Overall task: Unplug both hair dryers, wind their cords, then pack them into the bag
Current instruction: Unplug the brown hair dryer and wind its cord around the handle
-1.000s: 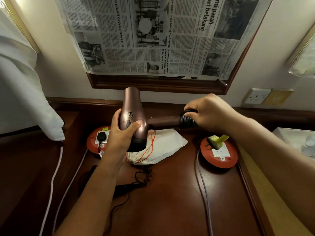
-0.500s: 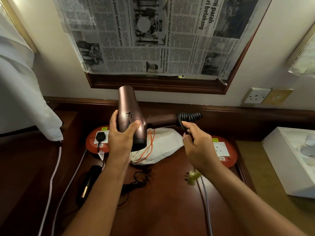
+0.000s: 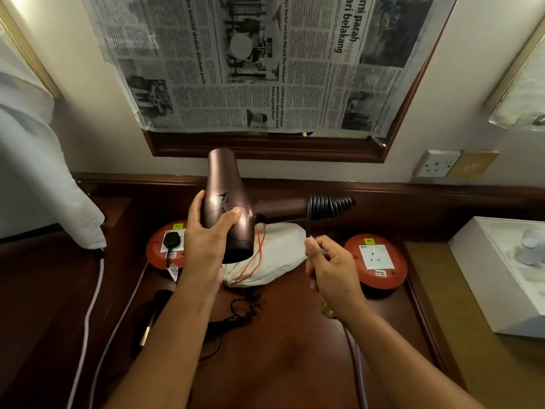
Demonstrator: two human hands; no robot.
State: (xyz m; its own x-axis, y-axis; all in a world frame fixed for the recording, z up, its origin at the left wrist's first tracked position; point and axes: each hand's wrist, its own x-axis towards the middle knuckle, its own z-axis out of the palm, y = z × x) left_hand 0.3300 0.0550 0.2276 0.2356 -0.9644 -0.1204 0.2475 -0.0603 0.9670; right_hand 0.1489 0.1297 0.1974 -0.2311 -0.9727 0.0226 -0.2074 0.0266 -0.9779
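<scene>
Winding is underway: the left hand [image 3: 206, 246] grips the bronze hair dryer [image 3: 227, 208] above the dark wooden counter [image 3: 295, 335], while the right hand's fingers [image 3: 314, 252] pinch its black cord [image 3: 327, 206], coiled round the handle. Slack tension could let those coils slip off. The 2nd dryer [image 3: 153, 314] is plugged in at left; the white bag [image 3: 277, 252] lies between 2 red socket discs, beneath a newspaper-covered mirror [image 3: 265, 63].
</scene>
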